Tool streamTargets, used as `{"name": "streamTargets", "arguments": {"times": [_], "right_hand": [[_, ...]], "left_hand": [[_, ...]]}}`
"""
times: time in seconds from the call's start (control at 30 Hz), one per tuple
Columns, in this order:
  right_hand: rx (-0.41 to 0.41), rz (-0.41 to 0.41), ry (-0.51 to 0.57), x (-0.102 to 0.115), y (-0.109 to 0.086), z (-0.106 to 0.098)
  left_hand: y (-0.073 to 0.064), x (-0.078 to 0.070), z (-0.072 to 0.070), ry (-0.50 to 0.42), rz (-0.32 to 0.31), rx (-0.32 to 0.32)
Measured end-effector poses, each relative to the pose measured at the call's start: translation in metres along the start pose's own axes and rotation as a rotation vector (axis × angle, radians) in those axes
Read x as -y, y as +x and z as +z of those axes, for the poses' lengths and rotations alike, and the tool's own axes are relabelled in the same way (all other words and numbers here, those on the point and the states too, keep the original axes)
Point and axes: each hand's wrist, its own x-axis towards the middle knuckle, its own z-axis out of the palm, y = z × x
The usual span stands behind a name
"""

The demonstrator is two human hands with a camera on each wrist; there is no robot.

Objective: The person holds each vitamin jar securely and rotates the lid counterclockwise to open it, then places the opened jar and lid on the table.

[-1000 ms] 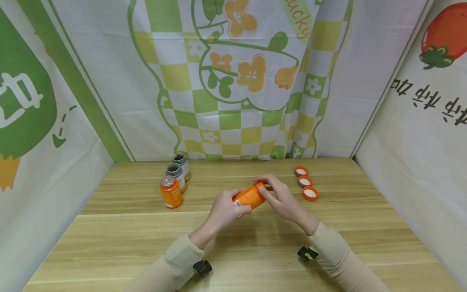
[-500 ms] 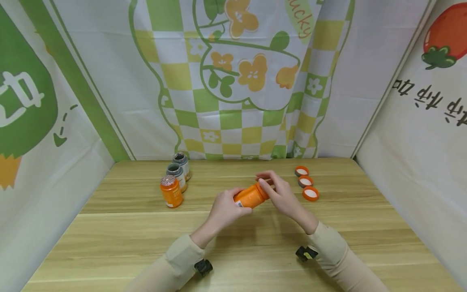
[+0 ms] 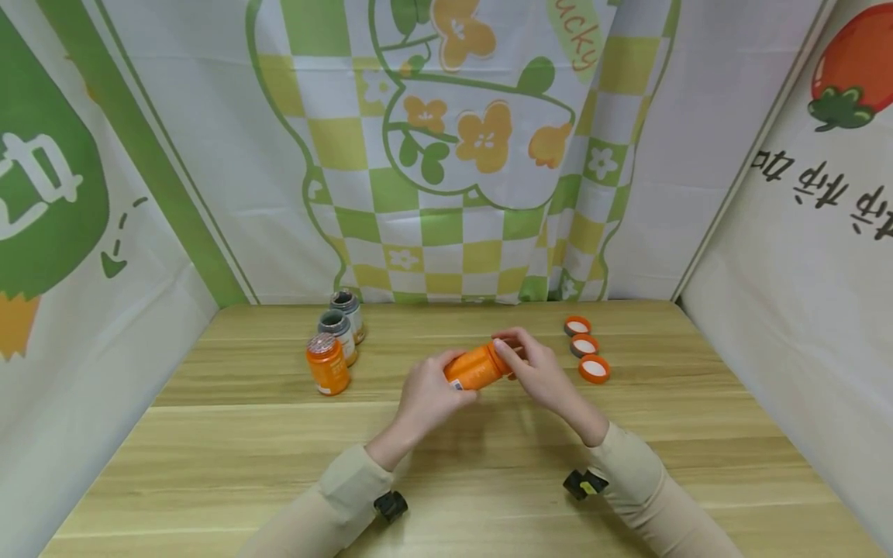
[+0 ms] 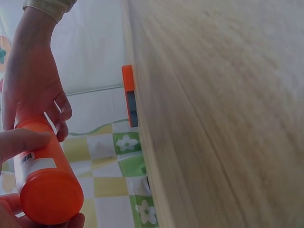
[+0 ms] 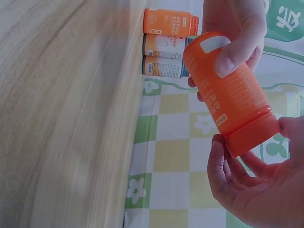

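An orange plastic bottle (image 3: 474,368) is held tilted above the middle of the table, its capped end pointing right. My left hand (image 3: 427,397) grips it round the body, thumb on the near side. The fingers and thumb of my right hand (image 3: 543,378) hold the orange cap (image 5: 251,135), which sits on the bottle's neck in the right wrist view. A white label with a barcode (image 4: 27,158) shows near the bottle's base in the left wrist view.
On the left of the table (image 3: 244,465) stand a lidless orange bottle (image 3: 328,370) and two grey-necked bottles, one of them the nearer grey-necked bottle (image 3: 340,335). Three loose caps, including the nearest orange cap (image 3: 594,370), lie in a row on the right. A patterned curtain (image 3: 446,232) hangs behind.
The bottle has risen slightly and come nearer to level between my hands. My right fingers have shifted on the cap. The things on the table have stayed put.
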Motion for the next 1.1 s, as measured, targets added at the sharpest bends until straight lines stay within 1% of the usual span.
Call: {"name": "streamTargets", "arguments": {"times": [0.13, 0.27, 0.43, 0.7, 0.93, 1.1], "right_hand": [[0.006, 0.028, 0.018, -0.0003, 0.0006, 0.0006], [0.014, 0.037, 0.032, 0.0001, 0.0009, 0.0001], [0.024, 0.038, 0.042, 0.0007, 0.0013, -0.0009], [0.035, -0.022, 0.021, 0.0020, -0.0022, -0.0038], [0.033, -0.075, 0.035, -0.0019, -0.0023, -0.0045], [0.047, -0.114, 0.054, -0.0018, -0.0020, -0.0052]], "left_hand": [[0.0001, 0.0002, -0.0007, 0.019, 0.018, -0.030], [0.0002, 0.0003, -0.0015, 0.034, 0.024, -0.035], [0.0007, -0.0001, -0.0027, 0.032, 0.014, -0.033], [-0.0008, -0.0007, -0.0045, 0.016, 0.018, -0.010], [-0.0021, -0.0005, -0.0054, -0.004, 0.034, 0.001], [-0.0021, -0.0004, -0.0056, -0.005, 0.041, 0.011]]}}
